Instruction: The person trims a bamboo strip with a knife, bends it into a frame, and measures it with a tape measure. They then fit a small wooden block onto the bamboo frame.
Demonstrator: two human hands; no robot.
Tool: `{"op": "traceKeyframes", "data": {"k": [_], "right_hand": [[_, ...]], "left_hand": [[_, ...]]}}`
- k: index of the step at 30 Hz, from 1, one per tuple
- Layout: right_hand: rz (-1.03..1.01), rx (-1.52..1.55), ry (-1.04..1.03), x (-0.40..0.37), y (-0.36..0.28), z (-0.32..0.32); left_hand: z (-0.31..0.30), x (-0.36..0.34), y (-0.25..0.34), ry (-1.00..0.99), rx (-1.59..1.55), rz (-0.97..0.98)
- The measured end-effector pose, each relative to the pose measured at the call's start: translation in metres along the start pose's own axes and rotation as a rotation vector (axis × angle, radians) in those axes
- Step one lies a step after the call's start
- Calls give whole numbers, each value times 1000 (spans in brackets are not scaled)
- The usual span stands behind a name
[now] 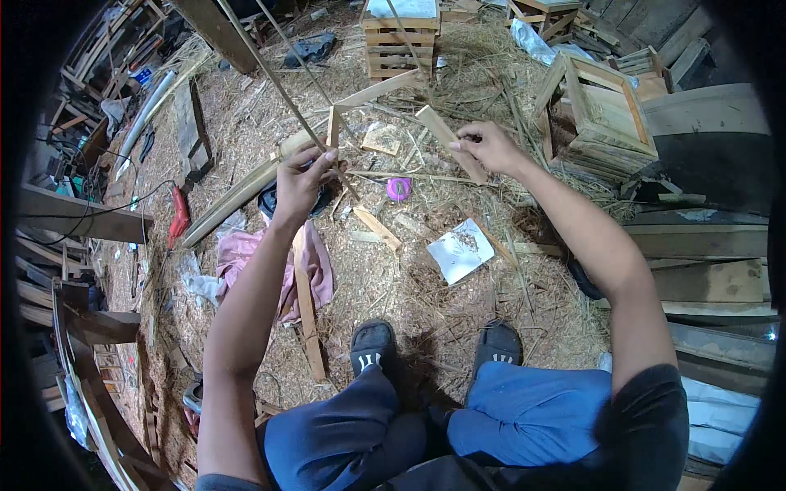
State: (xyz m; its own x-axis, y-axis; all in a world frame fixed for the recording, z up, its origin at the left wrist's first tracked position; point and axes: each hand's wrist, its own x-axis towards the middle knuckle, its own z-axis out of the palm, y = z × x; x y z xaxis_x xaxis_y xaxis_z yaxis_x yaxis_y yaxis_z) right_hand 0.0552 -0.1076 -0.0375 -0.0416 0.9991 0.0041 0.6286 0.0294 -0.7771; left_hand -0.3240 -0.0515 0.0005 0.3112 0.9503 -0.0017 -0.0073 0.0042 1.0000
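Note:
My left hand (301,182) is raised at centre left, its fingers pinched on a long thin wooden strip (278,82) that slants from the top of the view down to the right. Beside those fingers stands a short upright piece of wood, joined at its top to a flat wooden slat (377,90). At centre right my right hand (490,149) grips a short flat board (449,141) between thumb and fingers. Between and below the hands, a pink round object (399,189) lies on the ground.
Shavings and straw cover the ground. A red power tool (178,214) and a pink cloth (237,255) lie left, a white sheet (461,250) near the feet. Wooden frames (602,106) stand right, a slatted wooden stack (399,49) at the top. Planks line the right side.

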Motion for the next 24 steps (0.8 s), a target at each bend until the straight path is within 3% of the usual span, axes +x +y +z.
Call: {"op": "traceKeyframes", "data": {"k": [5, 7, 11, 13, 24], "right_hand": [[-26, 6, -67, -2, -27, 1], [-167, -161, -19, -6, -48, -3], [-39, -181, -203, -6, -82, -12], [-303, -304, -174, -3, -86, -11], [-382, -519, -189, 7, -127, -11]], "left_hand": [[1, 0, 3, -20, 59, 13], [5, 1, 2, -24, -10, 45], [11, 0, 7, -31, -3, 38], [12, 3, 6, -68, 43, 67], [25, 5, 7, -110, -29, 36]]}}
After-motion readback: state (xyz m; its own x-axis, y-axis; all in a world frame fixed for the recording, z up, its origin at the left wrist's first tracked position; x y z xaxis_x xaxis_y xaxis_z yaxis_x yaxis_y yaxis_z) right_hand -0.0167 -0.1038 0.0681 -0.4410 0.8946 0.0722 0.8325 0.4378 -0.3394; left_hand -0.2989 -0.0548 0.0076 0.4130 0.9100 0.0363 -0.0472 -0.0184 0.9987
